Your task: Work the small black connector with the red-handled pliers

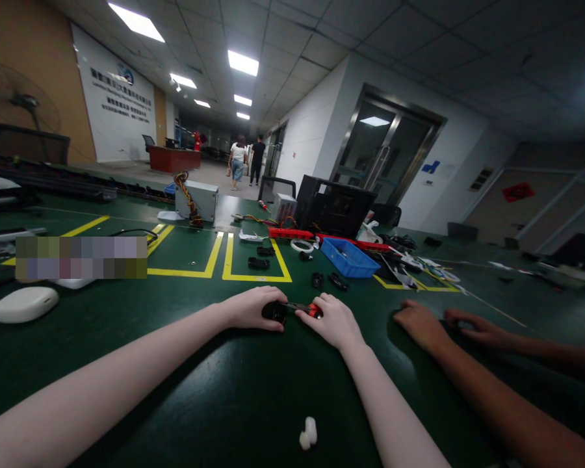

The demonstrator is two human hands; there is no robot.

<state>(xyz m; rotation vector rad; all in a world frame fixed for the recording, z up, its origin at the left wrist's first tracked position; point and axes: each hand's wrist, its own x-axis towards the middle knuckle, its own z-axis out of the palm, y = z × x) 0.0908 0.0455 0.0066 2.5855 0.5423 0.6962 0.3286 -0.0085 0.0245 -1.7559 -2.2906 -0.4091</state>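
Note:
On the green table, my left hand point(254, 308) is closed around a small black plastic part point(275, 313), with the thumb below and the fingers above. My right hand point(335, 320) grips pliers point(314, 311) by their red-orange handles. The metal jaws of the pliers point left and meet the black part's edge; whether they pinch it I cannot tell. Similar black parts point(259, 262) lie beyond my hands, and two more black pieces point(338, 281) are beyond my right hand. White earbuds point(311, 429) rest on the near side, between my forearms.
A co-worker's hands point(422, 325) rest on the table at my right. Ahead are a blue bin point(350, 259), a roll of white tape point(302, 246), a metal power supply box point(197, 201) with cables and a black casing point(334, 207). A white rounded case point(24, 305) sits at left.

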